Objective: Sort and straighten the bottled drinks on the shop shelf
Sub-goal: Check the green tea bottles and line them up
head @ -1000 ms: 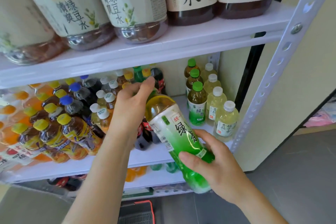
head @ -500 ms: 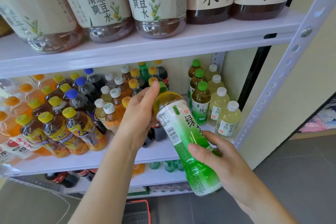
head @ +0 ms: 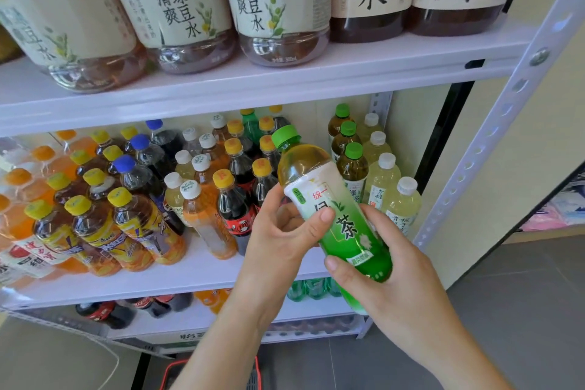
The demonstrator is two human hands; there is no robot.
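A green tea bottle with a green cap and a white-to-green label is held tilted in front of the middle shelf, cap pointing up and left. My left hand grips its upper label, thumb across the front. My right hand wraps round its green lower half. On the shelf's right end stand a row of matching green-capped tea bottles and a row of white-capped pale yellow bottles.
Left of my hands the middle shelf is crowded with yellow-capped tea bottles, dark cola bottles, blue-capped and orange drinks. Large bottles line the upper shelf. A perforated upright bounds the right side. A red basket sits below.
My left hand has come off the bottle's cap and neck and slid down to grip the label. The bottle has turned, its label front now facing me, and the green cap shows.
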